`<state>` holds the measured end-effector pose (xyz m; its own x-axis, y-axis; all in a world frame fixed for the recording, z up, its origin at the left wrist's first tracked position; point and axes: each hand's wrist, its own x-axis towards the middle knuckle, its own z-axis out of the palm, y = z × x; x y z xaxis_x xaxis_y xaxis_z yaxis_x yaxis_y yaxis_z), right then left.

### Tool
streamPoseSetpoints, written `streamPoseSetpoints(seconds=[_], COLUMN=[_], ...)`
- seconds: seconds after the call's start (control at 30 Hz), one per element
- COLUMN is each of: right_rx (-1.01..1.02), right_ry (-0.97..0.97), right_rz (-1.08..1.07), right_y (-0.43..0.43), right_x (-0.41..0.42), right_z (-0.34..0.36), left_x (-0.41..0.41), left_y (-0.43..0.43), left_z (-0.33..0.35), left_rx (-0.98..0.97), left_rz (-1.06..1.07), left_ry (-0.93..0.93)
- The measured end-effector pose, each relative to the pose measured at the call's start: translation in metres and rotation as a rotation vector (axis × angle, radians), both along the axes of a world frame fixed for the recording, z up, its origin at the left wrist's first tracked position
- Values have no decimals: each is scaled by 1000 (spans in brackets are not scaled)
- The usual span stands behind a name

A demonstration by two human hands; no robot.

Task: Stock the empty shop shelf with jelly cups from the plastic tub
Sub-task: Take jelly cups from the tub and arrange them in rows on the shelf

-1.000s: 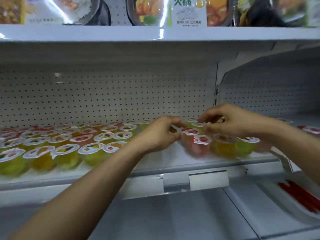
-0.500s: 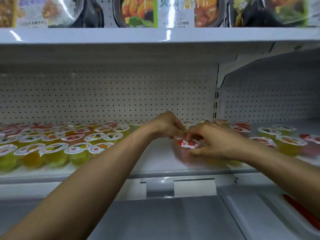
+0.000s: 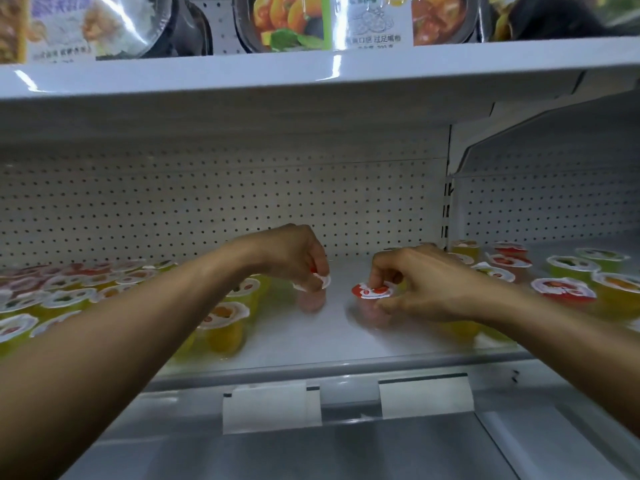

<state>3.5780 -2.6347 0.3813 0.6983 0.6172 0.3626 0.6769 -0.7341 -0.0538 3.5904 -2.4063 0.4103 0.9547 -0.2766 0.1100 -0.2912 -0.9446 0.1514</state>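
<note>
My left hand point(image 3: 298, 254) pinches the foil lid of a pink jelly cup point(image 3: 310, 299) from above, over the white shelf point(image 3: 294, 337). My right hand point(image 3: 419, 285) grips another pink jelly cup with a red and white lid point(image 3: 370, 292), a short way to the right. A bare strip of shelf lies between the two cups. Rows of yellow, green and red jelly cups point(image 3: 221, 323) fill the shelf's left part. More jelly cups point(image 3: 562, 287) stand on the right. The plastic tub is out of view.
A perforated back wall point(image 3: 242, 202) closes the shelf. The shelf above point(image 3: 311, 74) carries packaged meal trays. Two blank price tag holders point(image 3: 346, 403) sit on the shelf's front rail. A lower shelf point(image 3: 311, 455) lies beneath.
Both hands have drawn apart, each taking one pink cup, the left hand to the left. The view has shifted slightly to the right.
</note>
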Motion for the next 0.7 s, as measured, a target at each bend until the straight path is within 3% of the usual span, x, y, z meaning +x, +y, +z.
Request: streamPoseSetpoints(seconds=[0.17,0.33,0.57,0.7], right_rx=[109,164,232,271], right_ry=[-17,16,67,107], right_rz=[-14,-72,-53,-42], right_y=[28,42,51,55], right_x=[9,17,21,28], right_z=[-15,-23,-26,-28], left_x=[1,5,6,7], left_y=[21,30,45,54], left_z=[-7,-17,-17,-16], left_rx=[-31,62,359,237], left_rz=[-25,-8,46,67], left_ry=[-1,-141,-346,-302])
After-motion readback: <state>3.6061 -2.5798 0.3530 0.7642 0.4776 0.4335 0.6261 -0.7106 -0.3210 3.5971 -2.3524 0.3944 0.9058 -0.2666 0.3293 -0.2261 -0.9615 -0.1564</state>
